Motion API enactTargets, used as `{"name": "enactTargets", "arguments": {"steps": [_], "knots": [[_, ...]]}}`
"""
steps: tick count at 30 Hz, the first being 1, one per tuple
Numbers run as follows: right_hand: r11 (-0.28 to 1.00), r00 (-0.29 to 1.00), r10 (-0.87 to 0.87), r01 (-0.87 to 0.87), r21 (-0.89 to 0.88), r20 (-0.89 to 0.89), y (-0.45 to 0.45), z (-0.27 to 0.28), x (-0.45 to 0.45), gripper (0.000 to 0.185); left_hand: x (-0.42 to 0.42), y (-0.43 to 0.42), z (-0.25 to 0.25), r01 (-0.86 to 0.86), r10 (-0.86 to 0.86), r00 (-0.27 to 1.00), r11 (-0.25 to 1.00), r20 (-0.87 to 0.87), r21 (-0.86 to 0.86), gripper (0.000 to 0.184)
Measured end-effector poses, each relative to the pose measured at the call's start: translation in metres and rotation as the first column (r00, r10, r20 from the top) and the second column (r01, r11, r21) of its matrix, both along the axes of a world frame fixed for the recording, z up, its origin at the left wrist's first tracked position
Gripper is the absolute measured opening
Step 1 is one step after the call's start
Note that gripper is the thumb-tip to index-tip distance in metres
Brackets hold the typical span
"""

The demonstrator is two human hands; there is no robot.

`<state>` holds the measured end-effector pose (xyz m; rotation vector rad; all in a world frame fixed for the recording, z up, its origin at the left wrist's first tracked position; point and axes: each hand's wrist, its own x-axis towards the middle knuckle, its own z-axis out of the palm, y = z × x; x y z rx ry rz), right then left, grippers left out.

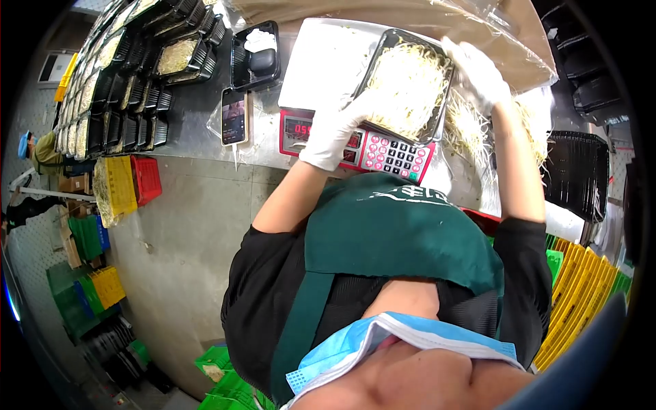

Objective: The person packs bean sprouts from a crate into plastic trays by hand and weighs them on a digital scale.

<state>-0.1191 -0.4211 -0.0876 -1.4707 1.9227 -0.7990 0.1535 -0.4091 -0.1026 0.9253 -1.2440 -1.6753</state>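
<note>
A black plastic tray of bean sprouts (pixel 406 89) sits tilted over the white platform (pixel 324 65) of a weighing scale. My left hand (pixel 335 137), in a white glove, grips the tray's near left edge, thumb over the rim. At the far right corner, my gloved right hand (pixel 478 75) has its fingers against the rim; some of its grip is hidden. Below the tray is the scale's red panel (pixel 396 156), with a keypad and a lit red display partly covered by my left hand. Loose bean sprouts (pixel 467 126) lie under my right forearm.
Stacked filled trays (pixel 147 89) rise at the left. Nearby are a phone (pixel 234 117) with a cable and a small black tray (pixel 256 58) holding white and dark items. Black trays (pixel 577 171) are stacked at right. Yellow crates (pixel 577 294) stand below; another person (pixel 44 150) is far left.
</note>
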Motion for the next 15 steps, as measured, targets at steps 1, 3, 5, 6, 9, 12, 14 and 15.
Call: {"name": "enactTargets", "arguments": {"steps": [1, 3, 5, 6, 9, 12, 14, 15], "knots": [[0.997, 0.983, 0.074, -0.076, -0.003, -0.165, -0.018, -0.007, -0.010, 0.068, 0.004, 0.000, 0.001, 0.073, -0.074, 0.996, 0.997, 0.041, 0.018, 0.034], [0.989, 0.999, -0.043, 0.046, 0.139, -0.022, -0.043, 0.009, 0.014, 0.067, 0.006, -0.016, -0.007, 0.133, -0.138, 0.961, 0.990, 0.241, 0.039, 0.035], [0.993, 0.968, 0.082, -0.059, 0.101, -0.239, -0.057, 0.008, 0.020, 0.065, 0.001, -0.018, -0.017, 0.135, -0.140, 0.947, 0.990, 0.291, 0.035, 0.031], [0.976, 0.937, 0.175, -0.124, 0.179, -0.301, -0.059, 0.012, 0.023, 0.067, -0.001, -0.015, -0.015, 0.167, -0.168, 0.944, 0.986, 0.285, 0.029, 0.031], [0.978, 0.848, 0.187, -0.206, 0.016, -0.495, -0.065, -0.023, 0.013, 0.064, -0.009, -0.018, -0.021, 0.104, -0.115, 0.981, 0.991, 0.154, 0.079, 0.027], [0.966, 0.817, 0.105, -0.221, -0.138, -0.567, -0.062, -0.026, 0.016, 0.063, -0.005, -0.015, -0.030, 0.123, -0.144, 0.987, 0.961, 0.066, 0.246, 0.031], [0.995, 0.945, 0.014, 0.019, 0.095, -0.328, -0.054, 0.000, 0.023, 0.053, -0.015, 0.006, -0.021, -0.053, 0.045, 0.998, 0.972, 0.042, 0.229, 0.025], [0.981, 0.980, -0.032, 0.069, 0.182, -0.197, -0.039, 0.017, 0.026, 0.055, -0.018, 0.016, -0.027, -0.062, 0.067, 0.997, 0.984, -0.025, 0.169, 0.026]]}}
